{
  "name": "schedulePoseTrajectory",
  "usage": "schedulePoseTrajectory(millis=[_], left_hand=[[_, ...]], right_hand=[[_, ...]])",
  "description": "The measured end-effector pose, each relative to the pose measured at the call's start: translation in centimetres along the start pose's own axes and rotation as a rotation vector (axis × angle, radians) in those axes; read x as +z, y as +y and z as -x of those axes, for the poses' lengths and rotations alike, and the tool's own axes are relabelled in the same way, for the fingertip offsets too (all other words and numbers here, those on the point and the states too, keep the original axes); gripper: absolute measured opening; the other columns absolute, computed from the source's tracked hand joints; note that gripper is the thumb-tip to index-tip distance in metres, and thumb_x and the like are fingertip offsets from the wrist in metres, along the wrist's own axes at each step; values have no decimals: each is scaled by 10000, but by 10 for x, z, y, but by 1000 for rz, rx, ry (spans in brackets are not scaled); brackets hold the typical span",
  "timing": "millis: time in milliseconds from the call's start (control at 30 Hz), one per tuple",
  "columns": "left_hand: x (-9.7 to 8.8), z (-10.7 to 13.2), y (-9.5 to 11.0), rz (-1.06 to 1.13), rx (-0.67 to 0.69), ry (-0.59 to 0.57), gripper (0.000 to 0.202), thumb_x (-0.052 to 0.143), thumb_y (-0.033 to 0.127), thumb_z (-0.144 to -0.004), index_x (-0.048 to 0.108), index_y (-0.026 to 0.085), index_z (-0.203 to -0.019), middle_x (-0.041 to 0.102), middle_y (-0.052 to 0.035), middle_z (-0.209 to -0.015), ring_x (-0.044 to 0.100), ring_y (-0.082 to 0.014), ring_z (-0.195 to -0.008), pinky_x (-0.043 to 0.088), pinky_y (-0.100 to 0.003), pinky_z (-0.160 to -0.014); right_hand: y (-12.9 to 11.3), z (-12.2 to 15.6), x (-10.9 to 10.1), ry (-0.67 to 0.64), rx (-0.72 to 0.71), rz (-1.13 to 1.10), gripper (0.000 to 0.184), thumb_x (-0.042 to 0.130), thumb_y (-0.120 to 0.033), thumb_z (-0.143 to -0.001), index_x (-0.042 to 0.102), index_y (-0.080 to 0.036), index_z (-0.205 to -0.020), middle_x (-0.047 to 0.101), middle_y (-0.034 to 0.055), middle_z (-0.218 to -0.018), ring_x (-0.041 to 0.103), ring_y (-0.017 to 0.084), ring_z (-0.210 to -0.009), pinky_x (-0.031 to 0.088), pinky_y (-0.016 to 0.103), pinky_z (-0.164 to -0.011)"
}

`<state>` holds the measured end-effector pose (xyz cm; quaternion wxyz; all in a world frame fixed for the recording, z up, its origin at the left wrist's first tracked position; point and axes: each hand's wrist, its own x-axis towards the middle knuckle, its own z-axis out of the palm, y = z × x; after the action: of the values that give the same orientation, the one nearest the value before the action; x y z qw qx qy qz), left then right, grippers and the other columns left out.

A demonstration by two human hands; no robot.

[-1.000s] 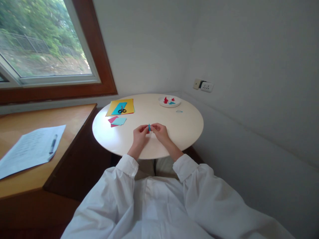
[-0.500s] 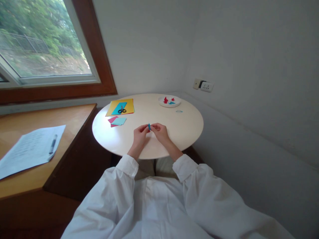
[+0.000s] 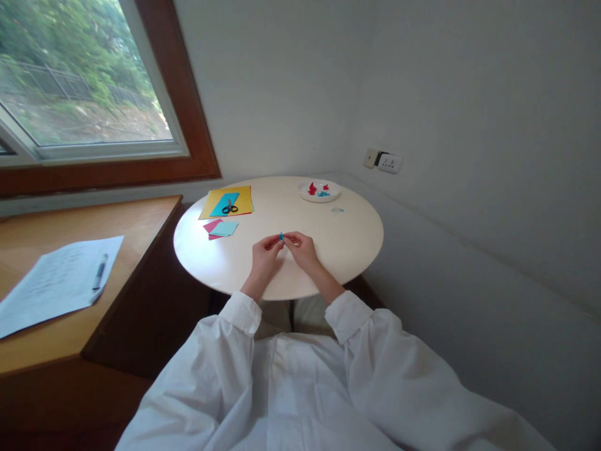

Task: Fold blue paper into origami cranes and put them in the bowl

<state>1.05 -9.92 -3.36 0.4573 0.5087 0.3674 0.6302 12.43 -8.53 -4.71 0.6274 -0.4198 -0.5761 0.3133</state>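
Note:
Between the fingertips of both hands is a small piece of folded blue paper (image 3: 281,237), mostly covered by the fingers. My left hand (image 3: 265,252) pinches it from the left, closed, with thumb and forefinger together. From the other side my right hand (image 3: 302,248) grips it the same way, its thumb tip close to the left one. Both hands are just above the near half of the round white table (image 3: 347,250). The exact folded shape is too small to make out.
At the back, a white plate (image 3: 306,198) holds small red and blue folded paper figures. Scissors (image 3: 230,208) rest on blue and yellow sheets (image 3: 241,195). Nearer lie pale blue and pink paper squares (image 3: 225,229). A clear scrap (image 3: 337,210) lies below the plate. Left, a desk bears a written sheet (image 3: 56,275) and pen (image 3: 100,272).
The thumbs have shifted slightly, and less of the blue paper shows between them. Both hands stay in nearly the same place.

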Motion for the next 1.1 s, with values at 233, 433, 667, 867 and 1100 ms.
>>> schedulePoseTrajectory(millis=[233, 433, 667, 867, 1100], left_hand=[[0, -1, 0, -19, 13, 11, 225, 696, 211, -617, 712, 117, -821, 722, -96, -806, 655, -193, -744, 507, -375, -778], [1, -1, 0, -28, 7, 24, 229, 707, 226, -613, 705, 120, -815, 717, -94, -811, 657, -200, -772, 499, -385, -806], [1, 0, 1, -39, -18, 21, 271, 712, 247, -617, 689, 125, -858, 705, -91, -829, 645, -192, -771, 494, -365, -780], [1, 2, 2, -56, -23, 20, 265, 696, 248, -631, 683, 134, -870, 684, -71, -794, 626, -171, -731, 487, -332, -737], [1, 1, 4, -67, -7, 7, 202, 690, 224, -621, 660, 138, -801, 657, -42, -730, 604, -147, -659, 485, -302, -670]], right_hand=[[0, 0, 1, 13, 5, 15, 122, 613, -272, -704, 652, -177, -769, 706, 41, -782, 648, 158, -719, 513, 299, -708], [-2, 1, 1, 19, 12, 40, 117, 609, -280, -704, 638, -174, -744, 697, 38, -752, 640, 156, -697, 508, 295, -692], [-2, 1, 1, 25, 22, 62, 106, 609, -278, -699, 634, -177, -722, 690, 29, -728, 628, 150, -666, 506, 292, -679], [-2, 1, 1, 23, 27, 54, 85, 614, -261, -697, 638, -183, -721, 693, 23, -727, 632, 149, -675, 515, 290, -686], [-1, 1, 2, 21, 45, 36, 109, 618, -283, -703, 639, -177, -716, 690, 30, -711, 635, 152, -652, 516, 297, -678]])
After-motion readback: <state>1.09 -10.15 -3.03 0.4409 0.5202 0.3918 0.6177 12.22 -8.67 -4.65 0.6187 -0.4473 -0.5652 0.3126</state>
